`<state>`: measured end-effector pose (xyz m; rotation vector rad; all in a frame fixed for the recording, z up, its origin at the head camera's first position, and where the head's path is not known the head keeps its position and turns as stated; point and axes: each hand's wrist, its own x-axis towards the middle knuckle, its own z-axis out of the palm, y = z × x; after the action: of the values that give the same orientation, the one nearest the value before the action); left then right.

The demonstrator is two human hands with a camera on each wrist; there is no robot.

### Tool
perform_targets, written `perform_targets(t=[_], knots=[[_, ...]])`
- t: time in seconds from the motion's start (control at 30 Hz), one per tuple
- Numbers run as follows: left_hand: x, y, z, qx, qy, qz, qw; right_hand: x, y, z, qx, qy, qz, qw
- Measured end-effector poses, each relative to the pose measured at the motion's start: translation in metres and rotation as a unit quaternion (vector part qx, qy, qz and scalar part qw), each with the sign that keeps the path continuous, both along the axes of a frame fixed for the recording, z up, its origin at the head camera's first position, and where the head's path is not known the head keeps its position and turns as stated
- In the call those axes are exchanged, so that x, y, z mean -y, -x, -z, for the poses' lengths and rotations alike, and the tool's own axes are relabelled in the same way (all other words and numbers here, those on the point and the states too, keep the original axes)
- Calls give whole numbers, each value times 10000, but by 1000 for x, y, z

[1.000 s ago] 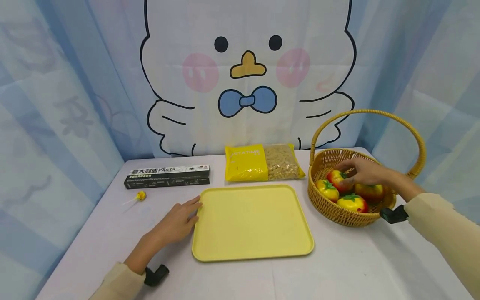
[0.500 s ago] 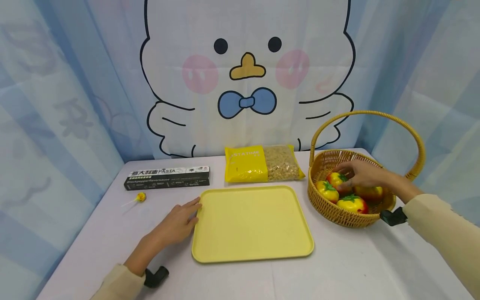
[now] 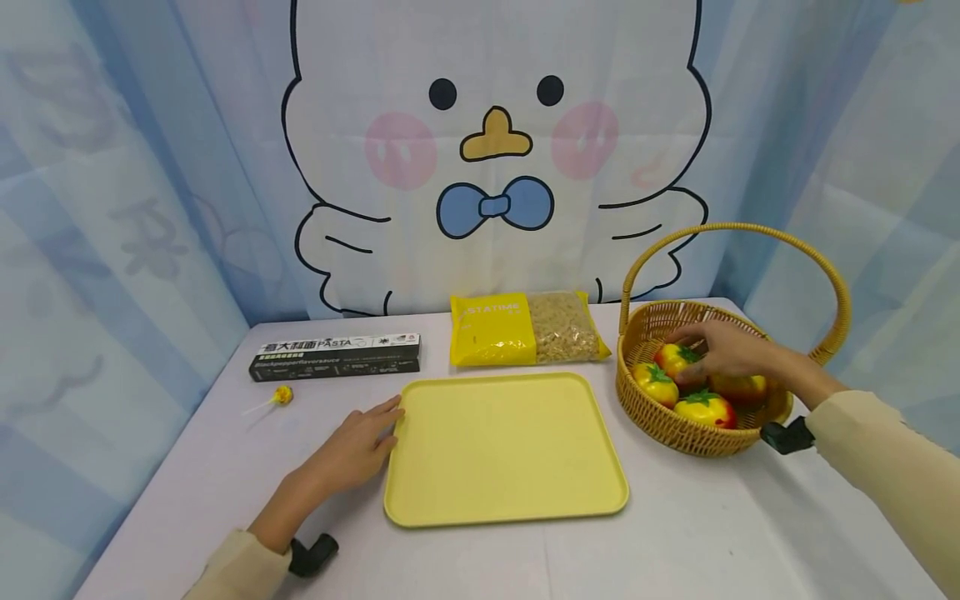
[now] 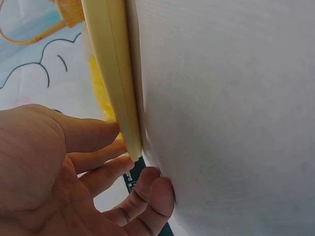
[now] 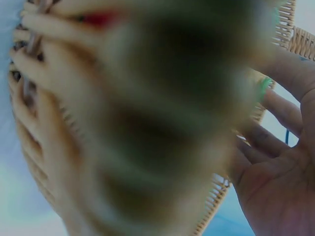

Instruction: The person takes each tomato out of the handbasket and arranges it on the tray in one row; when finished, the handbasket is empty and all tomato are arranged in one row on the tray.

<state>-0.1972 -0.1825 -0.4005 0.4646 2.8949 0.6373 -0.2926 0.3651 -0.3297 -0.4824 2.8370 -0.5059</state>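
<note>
In the head view my left hand (image 3: 358,446) rests at the left rim of the yellow tray (image 3: 506,450), fingers relaxed. The left wrist view shows the thumb and fingertips (image 4: 110,135) at the tray's edge, with other fingers on the tablecloth. My right hand (image 3: 727,350) reaches into the wicker basket (image 3: 651,417), thumb and fingers around a red-and-yellow fruit (image 3: 672,358) with a green leafy top. Several similar fruits (image 3: 705,408) lie beside it. The basket's handle blurs much of the right wrist view, where the curved right hand (image 5: 275,182) shows at the right.
Behind the tray lies a yellow pasta bag (image 3: 491,329) with a clear window. A black-and-white pasta box (image 3: 335,357) and a lollipop (image 3: 282,395) lie at the left. The basket's tall handle (image 3: 738,225) arches above the right hand. A printed curtain (image 3: 495,267) hangs behind the table.
The right fingers have settled slightly closer around the red-and-yellow fruit. The left hand, tray and basket stay where they were.
</note>
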Motion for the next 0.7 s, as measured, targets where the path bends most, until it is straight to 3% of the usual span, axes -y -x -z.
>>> perform_targets(t=[0.3, 0.7], knots=[[0, -1, -1, -9, -21, -34, 10000, 1, 2, -3, -338, 121, 153, 9992], [1, -1, 1, 5, -71, -40, 10000, 3, 1, -8, -545, 305, 56, 9980]])
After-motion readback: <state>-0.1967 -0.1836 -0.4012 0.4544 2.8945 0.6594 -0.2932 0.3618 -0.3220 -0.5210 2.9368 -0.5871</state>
